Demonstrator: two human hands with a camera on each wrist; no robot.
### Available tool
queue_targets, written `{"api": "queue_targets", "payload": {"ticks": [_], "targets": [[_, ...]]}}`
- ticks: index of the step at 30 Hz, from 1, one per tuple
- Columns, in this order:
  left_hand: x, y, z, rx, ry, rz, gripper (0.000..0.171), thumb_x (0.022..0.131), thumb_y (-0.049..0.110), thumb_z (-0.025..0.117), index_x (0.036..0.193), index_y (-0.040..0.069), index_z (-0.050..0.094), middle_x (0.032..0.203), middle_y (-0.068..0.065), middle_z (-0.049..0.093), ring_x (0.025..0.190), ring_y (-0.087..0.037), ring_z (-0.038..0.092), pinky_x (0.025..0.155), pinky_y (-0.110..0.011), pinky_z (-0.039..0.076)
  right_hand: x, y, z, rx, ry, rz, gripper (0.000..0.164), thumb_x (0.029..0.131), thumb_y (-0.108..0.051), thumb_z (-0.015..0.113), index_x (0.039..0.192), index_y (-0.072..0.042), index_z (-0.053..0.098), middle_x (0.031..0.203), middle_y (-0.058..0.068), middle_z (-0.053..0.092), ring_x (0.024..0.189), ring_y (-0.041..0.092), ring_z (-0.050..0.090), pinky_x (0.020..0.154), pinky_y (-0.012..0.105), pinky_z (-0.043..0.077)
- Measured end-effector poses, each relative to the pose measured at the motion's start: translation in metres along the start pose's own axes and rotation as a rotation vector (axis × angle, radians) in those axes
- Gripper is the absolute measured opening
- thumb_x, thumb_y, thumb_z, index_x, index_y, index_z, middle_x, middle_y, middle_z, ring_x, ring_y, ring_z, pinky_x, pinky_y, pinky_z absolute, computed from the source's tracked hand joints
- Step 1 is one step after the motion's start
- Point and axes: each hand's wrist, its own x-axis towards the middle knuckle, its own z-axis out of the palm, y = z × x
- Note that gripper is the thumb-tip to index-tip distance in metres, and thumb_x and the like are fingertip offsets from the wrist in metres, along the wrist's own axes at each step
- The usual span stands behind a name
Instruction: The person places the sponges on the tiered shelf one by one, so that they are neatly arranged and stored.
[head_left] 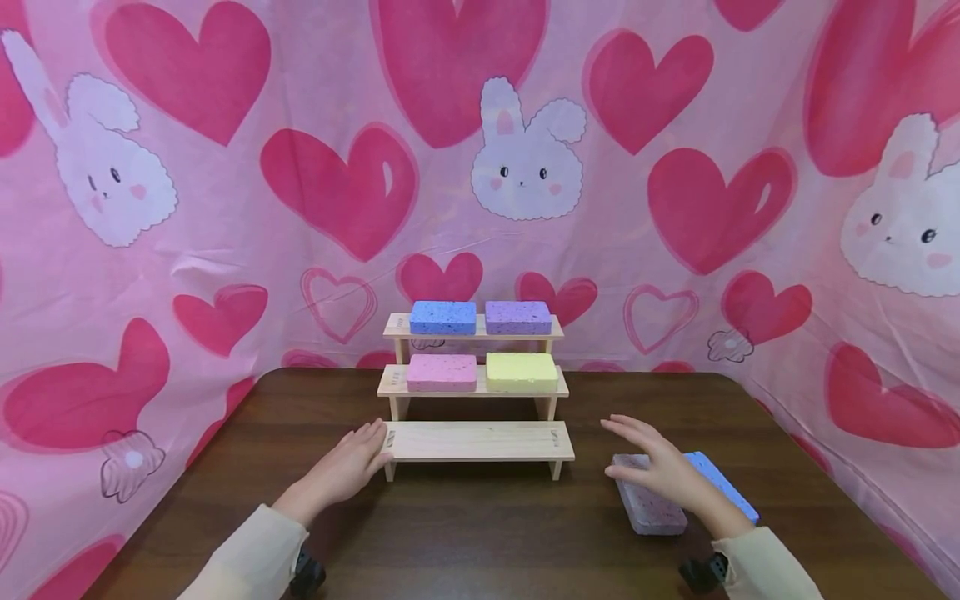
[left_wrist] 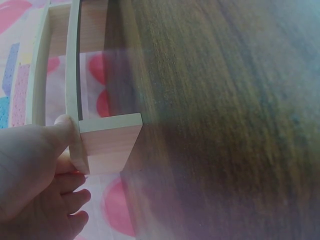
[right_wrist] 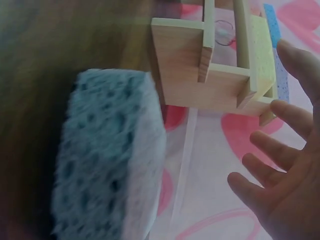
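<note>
A three-tier wooden stand (head_left: pixel 480 442) stands on the brown table. My left hand (head_left: pixel 341 462) grips the left end of its lowest shelf; in the left wrist view the thumb (left_wrist: pixel 62 125) and curled fingers lie at the plank's end. My right hand (head_left: pixel 660 471) hovers with spread fingers over a greyish-purple sponge (head_left: pixel 648 508), holding nothing. Partly hidden behind that hand lies a blue sponge (head_left: pixel 723 487). The upper tiers bear a blue sponge (head_left: pixel 442 317), a purple sponge (head_left: pixel 517 317), a pink sponge (head_left: pixel 441 373) and a yellow sponge (head_left: pixel 522 372).
The dark wood table (head_left: pixel 480 542) extends on both sides of the stand. Behind it hangs a pink cloth (head_left: pixel 450 225) with hearts and rabbits, which also runs along both sides. In the right wrist view a speckled sponge (right_wrist: pixel 100 150) looms close by.
</note>
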Motion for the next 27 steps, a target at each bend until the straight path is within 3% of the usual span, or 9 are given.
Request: {"api": "queue_targets", "payload": {"ticks": [9,15,22,27], "targets": [[0.0,0.001,0.0,-0.003,-0.006,-0.011,0.057,0.092,0.025,0.056,0.135,-0.01,0.038,0.14,-0.026,0.033,0.13,-0.041,0.027,0.105,-0.053,0.021,-0.023,0.004,-0.002,-0.003,-0.068,0.06,0.066,0.076,-0.028,0.075,0.129,0.001,0.049,0.132,0.028,0.039,0.116,0.05,0.036,0.08,0.061,0.042],[0.0,0.001,0.0,0.001,-0.006,-0.009,0.057,0.092,0.024,0.055,0.135,-0.01,0.038,0.14,-0.026,0.033,0.13,-0.041,0.027,0.105,-0.053,0.021,-0.034,0.004,-0.002,-0.089,-0.07,0.071,0.069,0.073,-0.031,0.077,0.127,0.002,0.05,0.125,0.029,0.044,0.111,0.05,0.041,0.08,0.064,0.039],[0.0,0.002,-0.001,-0.009,-0.004,-0.009,0.056,0.092,0.023,0.056,0.134,-0.01,0.038,0.14,-0.027,0.033,0.13,-0.041,0.027,0.104,-0.053,0.021,-0.04,0.004,0.0,-0.189,-0.054,0.083,0.07,0.07,-0.036,0.079,0.124,0.001,0.053,0.118,0.023,0.051,0.104,0.043,0.047,0.078,0.059,0.042],[-0.001,0.003,-0.002,-0.006,-0.008,-0.009,0.056,0.092,0.023,0.055,0.134,-0.011,0.038,0.139,-0.027,0.034,0.129,-0.042,0.027,0.104,-0.053,0.021,-0.044,0.004,-0.002,-0.201,-0.095,0.113,0.07,0.07,-0.039,0.078,0.121,0.003,0.055,0.119,0.029,0.049,0.105,0.048,0.046,0.078,0.061,0.041]]}}
